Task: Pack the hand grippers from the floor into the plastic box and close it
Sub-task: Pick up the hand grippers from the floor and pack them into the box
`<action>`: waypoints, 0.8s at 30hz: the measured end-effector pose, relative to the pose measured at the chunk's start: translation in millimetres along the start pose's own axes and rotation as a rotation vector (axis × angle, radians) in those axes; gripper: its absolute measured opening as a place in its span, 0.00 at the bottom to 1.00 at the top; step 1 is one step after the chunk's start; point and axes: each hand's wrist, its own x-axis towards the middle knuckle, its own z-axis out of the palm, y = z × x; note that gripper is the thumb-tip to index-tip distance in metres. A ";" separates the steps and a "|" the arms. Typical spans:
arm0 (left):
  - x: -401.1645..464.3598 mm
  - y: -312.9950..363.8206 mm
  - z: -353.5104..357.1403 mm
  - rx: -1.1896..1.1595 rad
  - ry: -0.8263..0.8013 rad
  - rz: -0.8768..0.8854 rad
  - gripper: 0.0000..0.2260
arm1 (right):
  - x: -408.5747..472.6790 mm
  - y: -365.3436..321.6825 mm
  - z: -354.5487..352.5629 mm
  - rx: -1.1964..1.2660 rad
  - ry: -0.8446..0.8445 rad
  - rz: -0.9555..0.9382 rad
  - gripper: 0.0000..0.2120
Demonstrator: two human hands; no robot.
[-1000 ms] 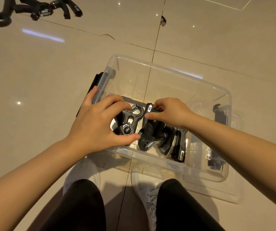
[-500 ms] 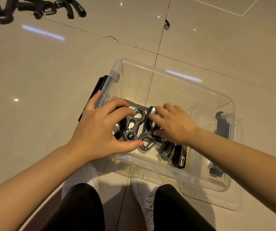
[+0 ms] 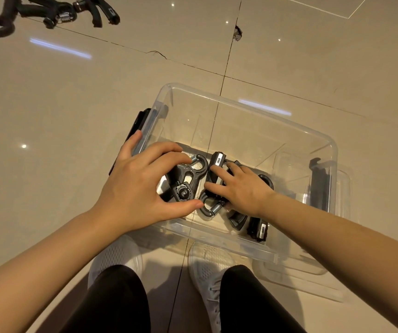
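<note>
A glossy beige tiled floor (image 3: 73, 111) fills the view, with dark grout lines and a short crack running across it. On it sits a clear plastic box (image 3: 248, 109), open at the top, with a black latch (image 3: 138, 127) on its left end and another (image 3: 318, 181) on its right end. What looks like the clear lid (image 3: 337, 277) lies beneath and just to the right of the box. The person's legs in black trousers (image 3: 111, 301) and white shoes (image 3: 205, 263) stand at the box's near side. Both bare forearms reach down into the box. The left hand (image 3: 135, 188) curls its fingers and thumb around a black hand gripper (image 3: 188, 179) with a round dial, at the left of the box floor; the grasp looks loose rather than squeezed. The right hand (image 3: 243, 188) lies flat, fingers spread and pressing down on a second hand gripper (image 3: 213, 207) with a silver spring, closed around nothing. Another gripper's black handles (image 3: 256, 228) lie just beside, near the front wall. Well apart, at the top left, more hand grippers (image 3: 56, 12) lie on the floor.
</note>
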 end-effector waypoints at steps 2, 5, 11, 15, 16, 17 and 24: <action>-0.2 -0.2 -0.2 -0.004 0.000 -0.006 0.29 | -0.5 2.7 1.0 0.029 0.017 0.028 0.32; -0.4 -0.4 -0.3 -0.012 0.004 -0.014 0.29 | -2.9 5.8 2.4 0.053 0.018 0.041 0.34; -0.3 -1.2 0.0 -0.068 0.048 -0.043 0.29 | -14.9 -5.1 -16.4 0.448 0.153 0.113 0.37; -0.7 1.4 -5.5 -0.290 0.190 -0.104 0.25 | -27.2 -41.8 -47.2 1.062 0.332 0.077 0.32; -1.1 2.7 -7.6 -0.361 0.225 -0.127 0.25 | -27.4 -50.1 -51.0 1.088 0.388 0.060 0.30; -1.6 3.7 -9.0 -0.410 0.246 -0.140 0.25 | -26.1 -55.0 -53.1 1.084 0.450 0.058 0.26; -1.2 -0.2 -12.3 -0.468 0.224 -0.134 0.28 | -18.7 -43.3 -56.3 0.881 0.616 0.075 0.12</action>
